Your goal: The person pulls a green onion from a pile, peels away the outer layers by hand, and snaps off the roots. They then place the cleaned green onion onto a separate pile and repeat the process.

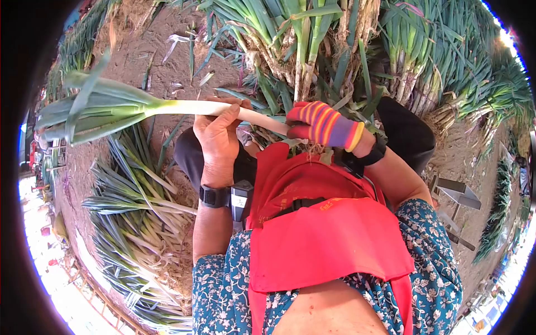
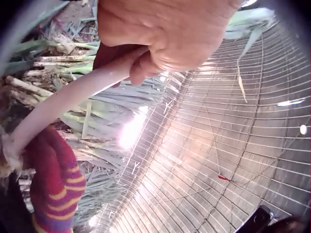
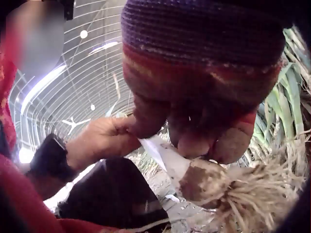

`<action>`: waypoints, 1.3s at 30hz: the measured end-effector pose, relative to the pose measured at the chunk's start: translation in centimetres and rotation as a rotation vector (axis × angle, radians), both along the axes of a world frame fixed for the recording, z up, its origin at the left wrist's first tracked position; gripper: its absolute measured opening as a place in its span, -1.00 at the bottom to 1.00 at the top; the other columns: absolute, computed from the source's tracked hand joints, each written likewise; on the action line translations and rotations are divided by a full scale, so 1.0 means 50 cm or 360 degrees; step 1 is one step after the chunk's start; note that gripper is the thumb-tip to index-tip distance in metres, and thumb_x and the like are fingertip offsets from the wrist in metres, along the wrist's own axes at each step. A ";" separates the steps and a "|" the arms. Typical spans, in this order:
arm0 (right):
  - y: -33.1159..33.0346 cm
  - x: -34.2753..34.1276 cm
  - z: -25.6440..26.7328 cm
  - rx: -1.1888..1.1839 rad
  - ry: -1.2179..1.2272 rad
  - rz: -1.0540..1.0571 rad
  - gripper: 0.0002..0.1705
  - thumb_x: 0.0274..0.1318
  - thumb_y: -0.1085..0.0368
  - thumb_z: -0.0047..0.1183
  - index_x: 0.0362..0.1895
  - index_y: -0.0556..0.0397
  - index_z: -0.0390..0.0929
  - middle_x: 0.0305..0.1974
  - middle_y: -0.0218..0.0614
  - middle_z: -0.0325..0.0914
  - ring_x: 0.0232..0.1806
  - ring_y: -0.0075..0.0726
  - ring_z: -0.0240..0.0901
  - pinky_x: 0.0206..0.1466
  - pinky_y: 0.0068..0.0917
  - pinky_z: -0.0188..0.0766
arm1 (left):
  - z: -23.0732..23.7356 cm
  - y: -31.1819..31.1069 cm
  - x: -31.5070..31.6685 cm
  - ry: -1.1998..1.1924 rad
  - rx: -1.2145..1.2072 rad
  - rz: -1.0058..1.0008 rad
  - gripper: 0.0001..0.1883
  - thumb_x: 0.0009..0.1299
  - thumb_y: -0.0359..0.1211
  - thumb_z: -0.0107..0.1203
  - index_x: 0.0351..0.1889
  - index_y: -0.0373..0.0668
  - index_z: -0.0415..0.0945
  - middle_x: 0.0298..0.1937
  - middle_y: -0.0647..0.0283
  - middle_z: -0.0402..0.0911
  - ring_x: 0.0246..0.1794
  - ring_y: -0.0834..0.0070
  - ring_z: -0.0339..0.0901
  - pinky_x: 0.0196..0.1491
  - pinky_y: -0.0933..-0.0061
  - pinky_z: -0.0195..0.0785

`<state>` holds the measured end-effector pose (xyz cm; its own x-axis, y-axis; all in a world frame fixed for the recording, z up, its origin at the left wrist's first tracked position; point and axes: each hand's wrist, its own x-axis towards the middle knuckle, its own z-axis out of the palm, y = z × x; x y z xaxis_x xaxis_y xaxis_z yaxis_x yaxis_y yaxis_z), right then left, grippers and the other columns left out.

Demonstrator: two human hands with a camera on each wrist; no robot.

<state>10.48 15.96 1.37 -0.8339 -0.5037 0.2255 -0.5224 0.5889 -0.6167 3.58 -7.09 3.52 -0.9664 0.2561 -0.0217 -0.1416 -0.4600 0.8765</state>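
Note:
A large green onion lies sideways across both hands, its green leaves pointing left. My bare left hand grips the pale stalk around its middle. Toward the root end, my right hand, in a red, yellow and purple striped glove, pinches the stalk. Seen from the right wrist, gloved fingers curl over the white base, just above a shaggy bunch of roots. Bare stalk shows between the two hands in the left wrist view.
Piled green onions lie on the soil at the left. More bundles stand along the back and right. A red apron covers the lap between dark-clothed knees. A small metal stand is at the right.

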 end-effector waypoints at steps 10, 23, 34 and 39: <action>-0.020 0.050 0.037 0.0001 0.0070 -0.0271 -0.70 -0.10 0.42 0.12 -0.17 0.09 0.48 -0.27 -0.11 0.43 -0.28 0.08 0.43 -0.28 -0.21 0.39 | 0.005 -0.041 -0.039 -0.0150 -0.0153 0.0318 -0.83 0.24 -0.58 0.08 -0.25 -0.51 0.42 -0.28 -0.08 0.56 -0.25 0.09 0.59 -0.14 0.09 0.52; 0.105 0.029 -0.070 -0.0571 -0.0575 -0.1138 -0.76 -0.14 0.35 0.14 -0.29 0.13 0.56 -0.39 -0.06 0.56 -0.40 0.02 0.51 -0.34 -0.26 0.45 | 0.057 -0.186 -0.060 -0.0093 -0.0157 0.0682 -0.86 0.25 -0.54 0.10 -0.31 -0.49 0.46 -0.33 0.02 0.59 -0.33 0.17 0.62 -0.31 0.24 0.61; -0.132 -0.011 0.091 0.0307 0.0791 -0.0548 -0.49 -0.34 0.20 0.31 -0.20 0.06 0.46 -0.24 -0.20 0.39 -0.30 -0.05 0.38 -0.24 -0.22 0.29 | 0.031 -0.154 -0.041 -0.0043 -0.0339 0.0962 -0.78 0.20 -0.52 0.21 -0.29 -0.36 0.37 -0.36 0.14 0.54 -0.44 0.37 0.58 -0.42 0.33 0.61; -0.131 -0.040 0.068 0.0433 0.1159 -0.0644 -0.71 -0.34 0.37 0.20 -0.39 0.08 0.46 -0.42 -0.27 0.35 -0.46 -0.11 0.35 -0.44 -0.23 0.28 | 0.032 -0.131 -0.037 -0.0014 -0.0306 0.1001 -0.75 0.18 -0.51 0.24 -0.29 -0.37 0.37 -0.36 0.16 0.53 -0.45 0.41 0.56 -0.44 0.35 0.60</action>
